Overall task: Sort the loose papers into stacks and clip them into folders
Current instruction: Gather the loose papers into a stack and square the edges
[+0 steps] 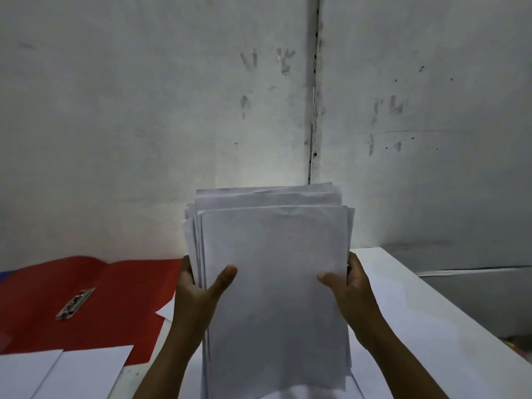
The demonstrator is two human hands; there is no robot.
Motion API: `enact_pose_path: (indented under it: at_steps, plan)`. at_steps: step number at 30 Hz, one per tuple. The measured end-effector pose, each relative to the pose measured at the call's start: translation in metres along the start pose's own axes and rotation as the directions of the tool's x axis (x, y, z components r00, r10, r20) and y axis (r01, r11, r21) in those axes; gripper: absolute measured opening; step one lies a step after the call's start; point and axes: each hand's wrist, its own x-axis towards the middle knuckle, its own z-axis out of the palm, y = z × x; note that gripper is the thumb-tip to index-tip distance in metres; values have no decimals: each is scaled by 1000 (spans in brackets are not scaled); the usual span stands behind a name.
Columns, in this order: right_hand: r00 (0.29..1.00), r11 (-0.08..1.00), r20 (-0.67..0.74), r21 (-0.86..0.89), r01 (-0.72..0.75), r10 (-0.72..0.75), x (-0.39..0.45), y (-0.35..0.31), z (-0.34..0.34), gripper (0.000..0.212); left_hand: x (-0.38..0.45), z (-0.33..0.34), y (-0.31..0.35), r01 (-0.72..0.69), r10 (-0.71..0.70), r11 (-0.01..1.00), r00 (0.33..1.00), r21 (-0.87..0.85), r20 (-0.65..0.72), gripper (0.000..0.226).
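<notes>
A thick stack of white papers (273, 269) stands upright in front of me, its top edges uneven. My left hand (198, 289) grips its left edge, thumb on the front sheet. My right hand (349, 286) grips the right edge the same way. To the left, an open red folder (95, 306) lies flat on the table with its metal clip (75, 303) showing.
Two loose white sheets (57, 372) lie at the near left, overlapping the folder's front edge. Another sheet corner (166, 311) pokes out behind my left wrist. The white table (417, 312) ends at the right, against a scuffed grey wall (259, 96).
</notes>
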Motion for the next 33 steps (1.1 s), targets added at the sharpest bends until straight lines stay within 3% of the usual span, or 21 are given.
enact_pose_path:
  at_steps: [2, 6, 9, 12, 15, 18, 21, 23, 27, 31, 33]
  plan:
    - [1000, 1000, -10, 10, -2, 2, 0, 0, 4, 28, -3, 3, -2, 27, -28, 999, 999, -23, -31, 101]
    - [995, 996, -52, 22, 89, -88, 1, -9, 7, 29, -1, 12, 7, 48, -55, 997, 993, -66, -106, 58]
    - [985, 987, -70, 24, 157, -155, 2, -20, 3, 38, 1, 13, 19, -67, 56, 991, 994, -116, -92, 75]
    - [953, 953, -71, 58, 298, -294, 4, -28, -2, 72, 2, 13, 33, -183, 179, 977, 983, -113, -51, 84]
    - [854, 851, -7, -87, 518, -520, 10, -42, -6, 89, 10, 13, 45, -385, 389, 920, 920, 73, -50, 97]
    - [742, 666, 111, -370, 648, -661, 21, -58, -8, 75, 25, 7, 57, -597, 599, 721, 792, 353, 116, 86]
    - [700, 558, 129, -511, 654, -703, 31, -65, -10, 52, 43, 0, 55, -696, 660, 531, 697, 483, 281, 63]
    - [690, 546, 115, -525, 653, -714, 35, -63, -12, 42, 48, -3, 56, -706, 672, 517, 685, 484, 281, 60]
    - [686, 563, 91, -498, 659, -722, 37, -55, -17, 34, 48, -6, 55, -699, 665, 584, 703, 413, 251, 38]
    - [672, 555, 105, -477, 681, -733, 38, -53, -16, 36, 49, -3, 59, -716, 671, 571, 689, 401, 275, 46]
    - [667, 551, 110, -472, 688, -737, 39, -54, -16, 38, 49, -4, 60, -728, 681, 548, 674, 413, 284, 61]
